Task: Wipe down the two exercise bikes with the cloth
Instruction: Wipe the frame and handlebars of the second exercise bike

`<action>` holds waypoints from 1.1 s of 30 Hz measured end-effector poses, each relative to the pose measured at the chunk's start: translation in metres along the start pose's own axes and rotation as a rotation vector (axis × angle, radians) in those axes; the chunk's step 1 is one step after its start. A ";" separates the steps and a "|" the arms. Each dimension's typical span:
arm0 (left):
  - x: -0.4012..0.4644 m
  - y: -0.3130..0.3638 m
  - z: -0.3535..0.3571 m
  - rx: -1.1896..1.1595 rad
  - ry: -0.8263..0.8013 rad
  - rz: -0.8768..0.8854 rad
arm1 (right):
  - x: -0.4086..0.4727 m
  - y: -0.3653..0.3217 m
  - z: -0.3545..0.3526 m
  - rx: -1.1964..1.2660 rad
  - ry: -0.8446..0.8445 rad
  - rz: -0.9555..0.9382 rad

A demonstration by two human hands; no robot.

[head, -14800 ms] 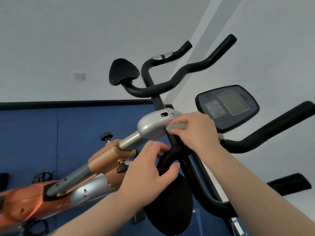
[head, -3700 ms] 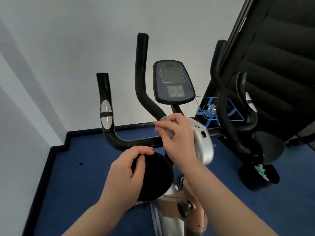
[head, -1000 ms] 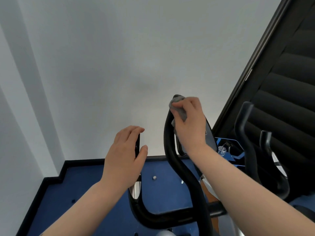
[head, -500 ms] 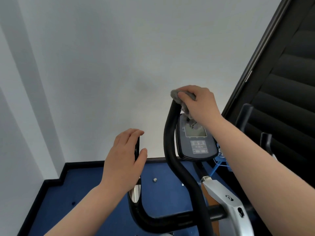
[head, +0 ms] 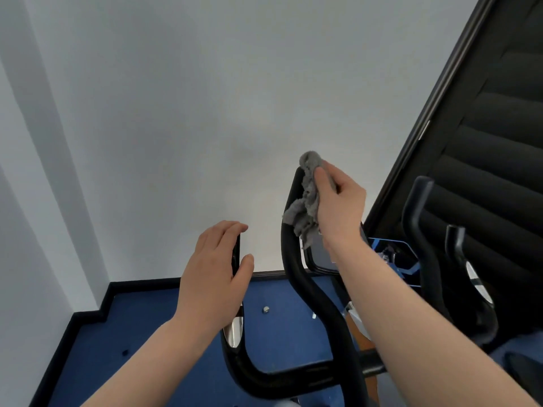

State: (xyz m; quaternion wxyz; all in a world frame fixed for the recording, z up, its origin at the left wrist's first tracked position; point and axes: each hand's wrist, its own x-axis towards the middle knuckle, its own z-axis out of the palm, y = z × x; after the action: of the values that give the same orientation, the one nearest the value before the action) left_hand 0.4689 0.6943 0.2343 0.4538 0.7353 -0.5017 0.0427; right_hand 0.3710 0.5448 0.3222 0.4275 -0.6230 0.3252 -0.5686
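My right hand point(head: 338, 207) grips a crumpled grey cloth point(head: 305, 198) and presses it against the top of the tall black handlebar point(head: 311, 292) of the near exercise bike. The bike's console point(head: 320, 257) sits just behind that bar, mostly hidden by my wrist and the cloth. My left hand point(head: 214, 277) rests over the upper end of the shorter left handlebar point(head: 235, 348), fingers loosely curved around it; a silver sensor plate shows below the palm. More black handlebars point(head: 420, 259) stand to the right.
A white wall fills the upper view, with a corner at the left. Blue floor point(head: 147, 348) with a black skirting lies below. A large black padded panel point(head: 493, 142) leans at the right. A blue wire holder point(head: 393, 254) sits behind the console.
My right hand has turned and slid the cloth from the bar's tip down its right side, covering the console again. My left hand has stayed on the left handlebar.
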 end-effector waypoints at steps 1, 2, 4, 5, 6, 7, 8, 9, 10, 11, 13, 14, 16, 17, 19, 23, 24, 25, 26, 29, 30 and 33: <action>0.000 0.000 0.000 0.000 -0.003 0.002 | -0.007 0.008 0.001 -0.021 0.012 -0.019; 0.000 -0.001 0.000 0.001 -0.006 0.004 | -0.017 0.018 -0.002 -0.066 0.012 -0.012; 0.000 -0.002 0.001 0.000 -0.006 0.004 | -0.035 0.035 -0.012 -0.242 -0.029 0.023; 0.000 -0.002 0.001 0.000 -0.004 0.005 | -0.041 0.040 -0.018 -0.349 -0.089 0.040; 0.000 -0.002 0.002 -0.001 0.003 0.004 | -0.041 0.040 -0.026 -0.445 -0.164 0.058; 0.000 -0.002 0.002 -0.004 0.009 0.003 | -0.037 0.037 -0.032 -0.502 -0.229 0.078; 0.000 -0.002 0.003 -0.008 0.011 -0.001 | -0.028 0.033 -0.035 -0.520 -0.243 0.091; 0.000 -0.001 0.003 -0.010 0.011 -0.005 | -0.017 0.026 -0.037 -0.480 -0.206 0.095; 0.000 -0.001 0.003 -0.011 0.011 -0.006 | -0.007 0.017 -0.035 -0.399 -0.135 0.102; 0.000 -0.001 0.003 -0.013 0.012 -0.008 | 0.000 0.009 -0.031 -0.313 -0.082 0.109; 0.000 -0.001 0.003 -0.017 0.015 -0.010 | -0.005 0.004 -0.016 -0.238 -0.043 0.103; 0.000 -0.002 0.004 -0.018 0.017 -0.011 | -0.016 0.008 -0.011 -0.286 -0.055 0.078; 0.000 -0.001 0.005 -0.021 0.027 -0.012 | -0.036 0.023 -0.015 -0.410 -0.119 0.065; 0.000 -0.001 0.006 -0.022 0.032 -0.011 | -0.042 0.029 -0.021 -0.474 -0.170 0.081; 0.000 0.000 0.009 -0.028 0.042 -0.018 | -0.046 0.033 -0.038 -0.606 -0.308 0.132; 0.000 0.000 0.012 -0.042 0.068 -0.031 | -0.036 -0.003 -0.044 -0.563 -0.340 -0.088; 0.000 0.000 0.012 -0.038 0.070 -0.028 | -0.031 -0.016 -0.037 -0.517 -0.304 -0.238; 0.000 -0.001 0.012 -0.035 0.070 -0.023 | -0.023 -0.024 -0.029 -0.546 -0.277 -0.415; 0.001 -0.001 0.011 -0.030 0.066 -0.017 | -0.012 -0.026 -0.019 -0.651 -0.271 -0.604; 0.000 -0.005 0.008 -0.019 0.044 -0.001 | 0.013 -0.007 0.005 -1.033 -0.290 -0.882; 0.000 -0.006 0.006 -0.012 0.035 0.010 | 0.016 0.003 0.008 -1.078 -0.321 -0.877; -0.001 -0.008 0.004 -0.010 0.011 0.020 | 0.003 0.026 0.008 -1.100 -0.478 -0.843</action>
State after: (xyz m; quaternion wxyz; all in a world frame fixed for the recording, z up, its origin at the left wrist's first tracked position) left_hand 0.4735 0.6926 0.2266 0.4598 0.7277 -0.5067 0.0486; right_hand 0.3818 0.5326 0.2997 -0.1431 -0.9268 0.1941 -0.2880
